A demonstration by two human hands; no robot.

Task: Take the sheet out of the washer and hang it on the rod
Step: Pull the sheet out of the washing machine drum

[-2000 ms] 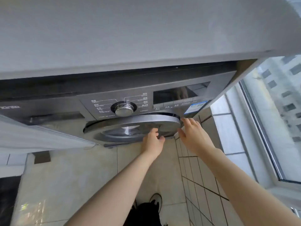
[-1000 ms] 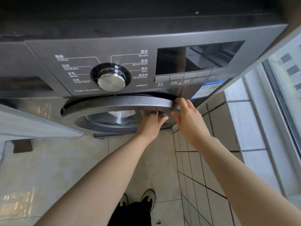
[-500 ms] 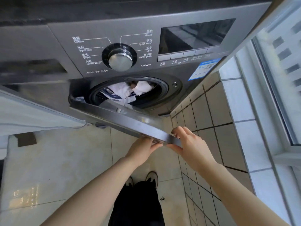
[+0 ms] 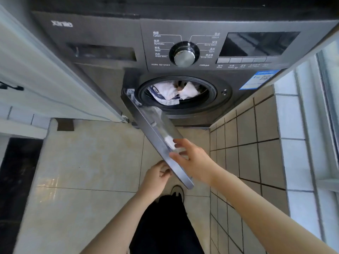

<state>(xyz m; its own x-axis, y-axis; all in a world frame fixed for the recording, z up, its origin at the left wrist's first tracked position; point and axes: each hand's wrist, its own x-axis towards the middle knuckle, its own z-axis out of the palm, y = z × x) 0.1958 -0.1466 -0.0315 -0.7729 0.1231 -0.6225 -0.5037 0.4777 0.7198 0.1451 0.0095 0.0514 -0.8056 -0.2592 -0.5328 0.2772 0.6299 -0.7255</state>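
The grey front-loading washer (image 4: 110,33) has its round door (image 4: 157,129) swung out toward me, seen nearly edge-on. Inside the drum lies the crumpled white sheet (image 4: 170,93) with dark blue markings. My right hand (image 4: 194,160) holds the door's free edge, thumb on the rim and fingers over the inner glass. My left hand (image 4: 156,176) is lower, its curled fingers against the outer side of the same edge. No rod is in view.
A white cabinet panel (image 4: 36,76) flanks the washer on the left. Close on the right stands a tiled wall (image 4: 247,143), with a window (image 4: 328,107) beyond it. Below are the beige floor tiles (image 4: 88,162), my dark trousers and a shoe (image 4: 177,191).
The door went from shut to wide open, swinging out and left with both hands on its edge. The sheet in the drum came into sight. My view tilted down.
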